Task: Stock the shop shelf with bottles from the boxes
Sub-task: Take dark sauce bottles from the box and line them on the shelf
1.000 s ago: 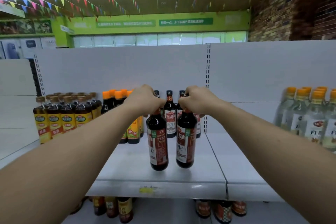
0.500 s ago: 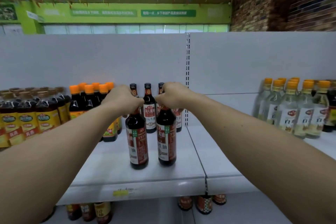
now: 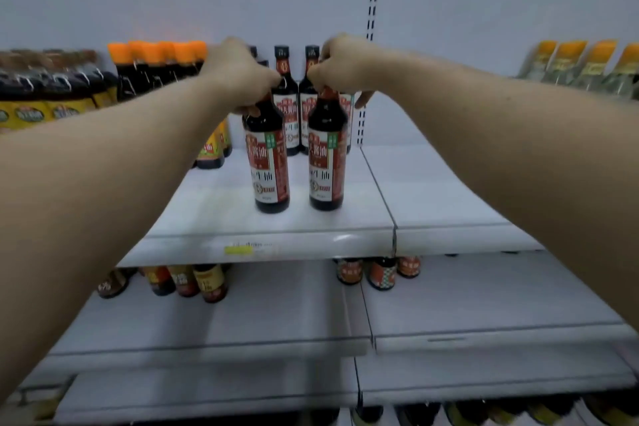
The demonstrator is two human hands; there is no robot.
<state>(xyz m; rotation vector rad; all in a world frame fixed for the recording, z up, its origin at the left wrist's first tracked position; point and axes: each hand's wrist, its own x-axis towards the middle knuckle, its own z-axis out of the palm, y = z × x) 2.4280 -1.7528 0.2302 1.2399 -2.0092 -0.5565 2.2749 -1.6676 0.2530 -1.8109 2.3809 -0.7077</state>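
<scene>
We find the left hand [image 3: 242,76] and right hand [image 3: 340,66] each curled round a bottle neck. The left bottle [image 3: 268,162] and right bottle [image 3: 326,156] stand upright, apparently on the shelf [image 3: 207,214], before the back row [image 3: 285,97]. Neck grips, we judge, keep labels outward and seat two together.

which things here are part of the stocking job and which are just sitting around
In the job: left hand, right hand, the left dark bottle and right dark bottle they grip, the white shelf.
Just there: orange-capped bottles, yellow-label bottles, pale bottles at right, lower-shelf bottles.
</scene>
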